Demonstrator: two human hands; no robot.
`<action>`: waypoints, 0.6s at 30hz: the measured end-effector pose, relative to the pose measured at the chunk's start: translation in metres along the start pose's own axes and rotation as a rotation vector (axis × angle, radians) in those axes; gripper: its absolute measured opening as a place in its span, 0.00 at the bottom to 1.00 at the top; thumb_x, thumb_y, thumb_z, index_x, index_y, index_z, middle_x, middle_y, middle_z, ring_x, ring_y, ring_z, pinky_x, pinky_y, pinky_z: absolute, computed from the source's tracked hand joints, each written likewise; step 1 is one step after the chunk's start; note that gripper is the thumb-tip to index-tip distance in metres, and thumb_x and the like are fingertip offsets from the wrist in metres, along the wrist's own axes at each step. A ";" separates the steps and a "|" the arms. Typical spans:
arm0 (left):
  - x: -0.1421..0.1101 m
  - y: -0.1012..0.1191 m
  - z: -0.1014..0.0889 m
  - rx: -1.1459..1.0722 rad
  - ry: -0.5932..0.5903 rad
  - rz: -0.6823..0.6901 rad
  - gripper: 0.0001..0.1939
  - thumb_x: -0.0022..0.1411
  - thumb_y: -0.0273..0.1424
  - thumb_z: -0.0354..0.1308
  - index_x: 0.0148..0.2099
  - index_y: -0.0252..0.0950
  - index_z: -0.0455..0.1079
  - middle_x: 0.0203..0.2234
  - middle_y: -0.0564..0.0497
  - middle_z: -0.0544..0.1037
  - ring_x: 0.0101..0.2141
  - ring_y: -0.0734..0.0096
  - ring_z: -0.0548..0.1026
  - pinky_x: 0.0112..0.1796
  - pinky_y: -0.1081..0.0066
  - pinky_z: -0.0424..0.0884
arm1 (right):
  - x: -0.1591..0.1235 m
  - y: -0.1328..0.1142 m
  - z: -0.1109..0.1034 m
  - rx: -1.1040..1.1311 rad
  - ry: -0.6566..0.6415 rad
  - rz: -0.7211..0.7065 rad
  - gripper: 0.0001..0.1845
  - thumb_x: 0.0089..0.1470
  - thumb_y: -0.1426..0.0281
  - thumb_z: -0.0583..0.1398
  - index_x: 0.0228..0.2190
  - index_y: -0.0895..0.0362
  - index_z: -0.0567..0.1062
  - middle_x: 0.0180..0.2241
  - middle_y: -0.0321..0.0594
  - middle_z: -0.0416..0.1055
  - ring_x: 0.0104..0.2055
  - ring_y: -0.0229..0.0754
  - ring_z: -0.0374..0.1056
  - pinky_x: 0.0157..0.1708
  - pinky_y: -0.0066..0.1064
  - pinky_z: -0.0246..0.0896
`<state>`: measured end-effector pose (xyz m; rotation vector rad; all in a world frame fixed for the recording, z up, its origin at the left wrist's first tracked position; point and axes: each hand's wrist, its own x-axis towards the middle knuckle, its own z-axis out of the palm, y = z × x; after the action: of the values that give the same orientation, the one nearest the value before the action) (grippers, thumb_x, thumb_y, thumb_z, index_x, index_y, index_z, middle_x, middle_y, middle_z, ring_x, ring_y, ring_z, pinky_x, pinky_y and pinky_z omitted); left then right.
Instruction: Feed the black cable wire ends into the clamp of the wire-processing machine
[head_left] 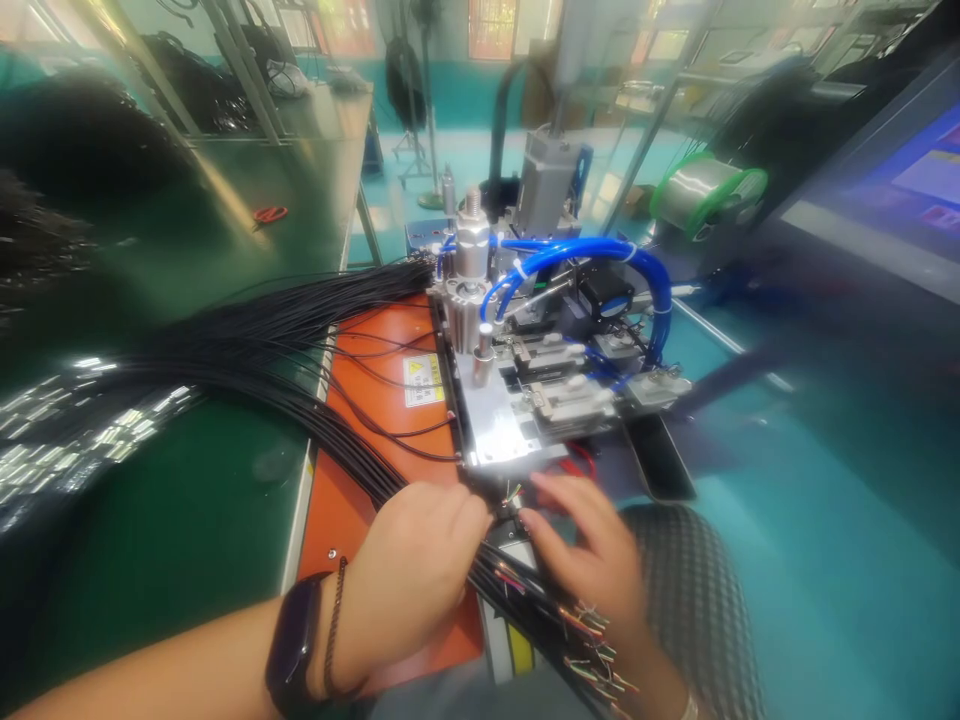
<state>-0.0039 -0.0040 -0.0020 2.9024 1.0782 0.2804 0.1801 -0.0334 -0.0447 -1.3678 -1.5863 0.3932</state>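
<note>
A cable bundle [255, 340] runs from the left across the tabletop [172, 520] to a pneumatic wire-processing machine [547, 330]. The left hand [416, 565] and right hand [589, 555] sit at the machine's near edge. Scissors [270, 214] lie far left; a wire spool [709, 195] stands far right.

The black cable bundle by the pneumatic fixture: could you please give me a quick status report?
Left hand closed on black cables. Right hand open, fingertips near pneumatic fixture edge. Stripped wire ends fanned below right hand.
</note>
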 end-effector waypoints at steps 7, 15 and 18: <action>-0.002 -0.002 0.011 -0.022 0.117 0.021 0.08 0.58 0.19 0.49 0.31 0.37 0.60 0.24 0.53 0.63 0.25 0.66 0.60 0.27 0.65 0.56 | 0.003 0.001 -0.002 -0.015 -0.133 -0.149 0.06 0.52 0.77 0.61 0.30 0.55 0.76 0.27 0.36 0.75 0.31 0.40 0.67 0.35 0.34 0.63; -0.003 -0.004 0.015 -0.048 0.140 0.031 0.08 0.59 0.19 0.49 0.32 0.37 0.58 0.25 0.52 0.63 0.26 0.66 0.58 0.28 0.66 0.53 | 0.005 -0.003 -0.002 0.036 -0.050 0.041 0.04 0.53 0.74 0.61 0.29 0.55 0.76 0.27 0.38 0.73 0.32 0.42 0.68 0.34 0.33 0.63; -0.004 -0.002 0.013 -0.052 0.107 0.026 0.08 0.60 0.19 0.48 0.32 0.37 0.58 0.25 0.52 0.63 0.26 0.66 0.57 0.28 0.66 0.52 | 0.007 -0.003 0.000 0.093 -0.103 0.022 0.06 0.54 0.75 0.60 0.26 0.55 0.75 0.25 0.37 0.74 0.31 0.41 0.67 0.33 0.33 0.63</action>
<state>-0.0060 -0.0043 -0.0152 2.8861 1.0311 0.4630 0.1792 -0.0282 -0.0394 -1.3127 -1.6176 0.5515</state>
